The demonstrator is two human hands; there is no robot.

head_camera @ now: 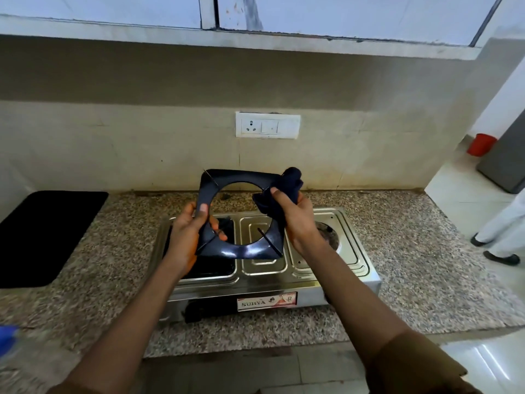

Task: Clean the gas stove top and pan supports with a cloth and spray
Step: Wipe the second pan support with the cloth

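A steel two-burner gas stove stands on the speckled granite counter. Above it my left hand grips the left edge of a dark square pan support with a round hole, held tilted in the air. My right hand holds a bunched dark blue cloth against the support's right side. The right burner is partly visible behind my right wrist. The left burner area looks dark under the lifted support. At the lower left edge a blurred blue spray bottle top shows.
A black mat lies on the counter at the left. A white socket and switch plate is on the wall behind. At the right, a person's legs and dark shoes stand on the floor near a red bin.
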